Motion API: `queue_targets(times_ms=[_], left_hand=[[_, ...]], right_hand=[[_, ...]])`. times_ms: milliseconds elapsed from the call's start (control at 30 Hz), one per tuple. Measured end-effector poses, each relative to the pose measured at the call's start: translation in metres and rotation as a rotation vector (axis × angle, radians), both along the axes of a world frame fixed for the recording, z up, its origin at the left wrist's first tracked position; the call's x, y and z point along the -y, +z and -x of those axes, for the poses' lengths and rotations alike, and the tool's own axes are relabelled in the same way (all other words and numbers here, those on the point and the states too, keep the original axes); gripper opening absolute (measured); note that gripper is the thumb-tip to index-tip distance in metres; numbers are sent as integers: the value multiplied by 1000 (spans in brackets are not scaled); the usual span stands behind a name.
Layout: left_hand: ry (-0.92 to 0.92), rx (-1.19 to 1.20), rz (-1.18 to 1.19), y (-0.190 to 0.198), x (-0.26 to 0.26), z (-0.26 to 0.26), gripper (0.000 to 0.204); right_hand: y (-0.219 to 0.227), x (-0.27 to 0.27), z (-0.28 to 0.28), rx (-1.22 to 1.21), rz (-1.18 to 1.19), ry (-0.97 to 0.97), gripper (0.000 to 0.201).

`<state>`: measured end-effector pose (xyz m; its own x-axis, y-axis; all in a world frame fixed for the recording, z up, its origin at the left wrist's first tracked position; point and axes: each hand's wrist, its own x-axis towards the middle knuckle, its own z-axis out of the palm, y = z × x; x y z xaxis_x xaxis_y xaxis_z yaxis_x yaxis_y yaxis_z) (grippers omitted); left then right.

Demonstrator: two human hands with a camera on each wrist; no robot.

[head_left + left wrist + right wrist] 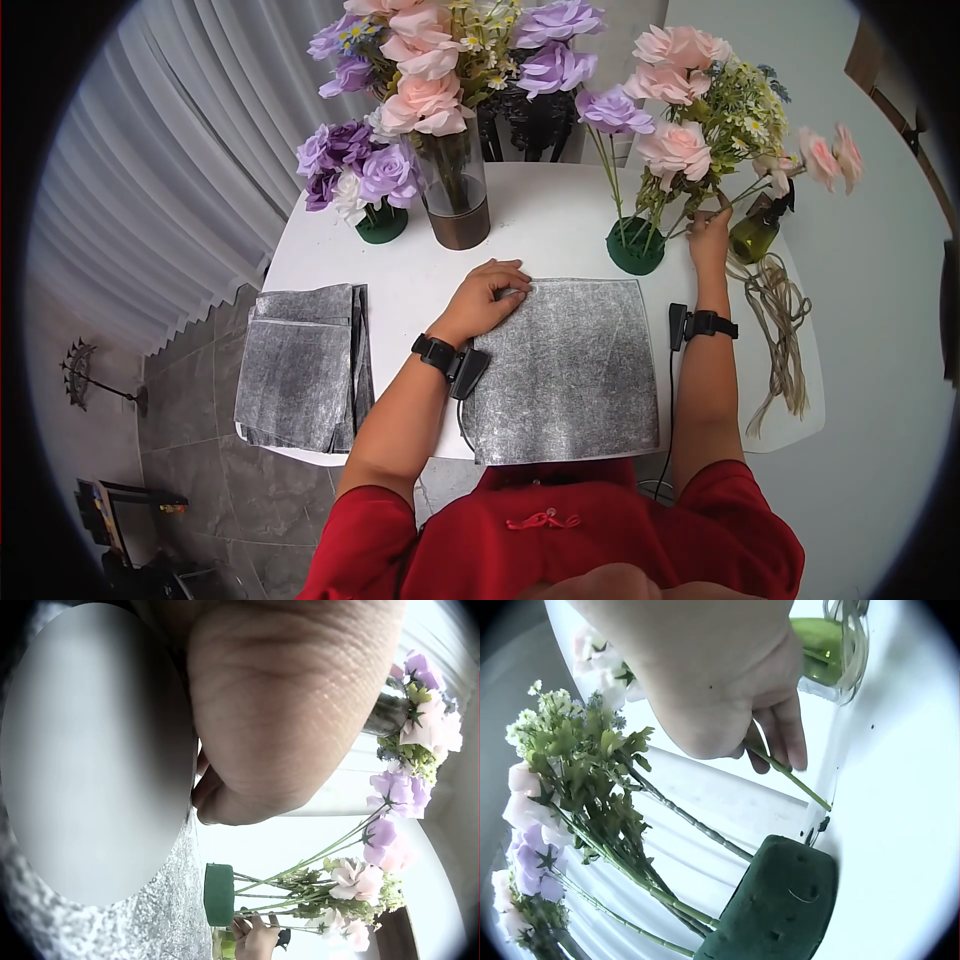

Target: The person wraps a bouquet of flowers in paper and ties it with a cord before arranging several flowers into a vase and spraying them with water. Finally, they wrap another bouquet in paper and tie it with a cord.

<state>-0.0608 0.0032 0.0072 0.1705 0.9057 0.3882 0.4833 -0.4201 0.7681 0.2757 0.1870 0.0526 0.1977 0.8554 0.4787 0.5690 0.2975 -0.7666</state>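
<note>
My right hand (708,240) pinches a thin green flower stem (799,784), its cut end pointing down near the table beside the foam. Pink roses (832,160) lean out to the right above that hand. Just left of it stands a round green floral foam block (636,247), with purple and pink roses and leafy sprigs stuck in it. Small holes dot the foam's surface in the right wrist view. My left hand (487,297) rests on the upper left corner of a grey speckled wrapping sheet (570,370), fingers loosely bent.
A stack of similar grey sheets (295,370) lies at the left. Behind stand a glass vase (460,205) of roses and a smaller foam block (382,224) with purple roses. A green spray bottle (752,238) and a bundle of raffia cord (778,325) are at the right.
</note>
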Motion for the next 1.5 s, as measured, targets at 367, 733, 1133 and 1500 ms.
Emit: queue_targets(times_ms=[367,733,1133,1500], left_hand=[[13,-26,-25,0,0,0,11],[24,-68,-49,1,0,0,12],[13,-65,-48,1,1,0,12],[-11,-66,-47,4,0,-1,13]], right_hand=[[20,0,10,-88,-4,113,45],[12,0,14,162,-81,164,44],[19,4,17,142,-3,211,25],[11,4,25,293,17,162,27]])
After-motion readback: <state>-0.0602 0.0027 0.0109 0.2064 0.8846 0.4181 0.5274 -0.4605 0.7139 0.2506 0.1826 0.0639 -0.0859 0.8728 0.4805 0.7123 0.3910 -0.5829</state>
